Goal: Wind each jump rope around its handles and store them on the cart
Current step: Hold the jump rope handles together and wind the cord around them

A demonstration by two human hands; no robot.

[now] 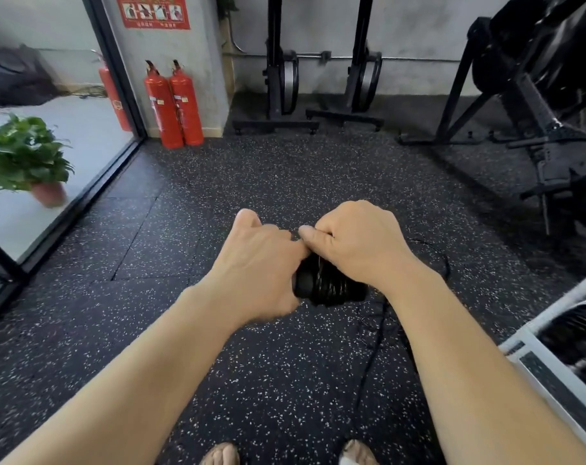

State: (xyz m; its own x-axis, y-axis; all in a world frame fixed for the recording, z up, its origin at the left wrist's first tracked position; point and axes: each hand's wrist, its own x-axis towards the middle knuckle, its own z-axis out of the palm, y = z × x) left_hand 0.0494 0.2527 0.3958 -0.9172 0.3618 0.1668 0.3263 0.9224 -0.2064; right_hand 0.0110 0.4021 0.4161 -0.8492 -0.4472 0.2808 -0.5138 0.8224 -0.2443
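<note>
Plainly both hands are busy: the left hand [254, 263] and right hand [355, 243] sit close together, fingers of each curled round one black bundle [328, 286] of jump-rope handles with rope coiled over them, held above the floor. One loose tail of rope [377, 333] drops from the bundle to the speckled rubber floor [191, 203] and loops off to the right.

Two feet [219, 454] show at the bottom edge. Low on the right stands the pale cart [526, 350], its dark contents too blurred to tell.

Farther out I count three red fire extinguishers [162, 109] — two by the pillar, one behind the glass wall [94, 129] — one potted plant [23, 156], two upright black machines [278, 62] and one larger rig [536, 105].

Floor lies open ahead and leftward to the glass frame; the right is tighter.
</note>
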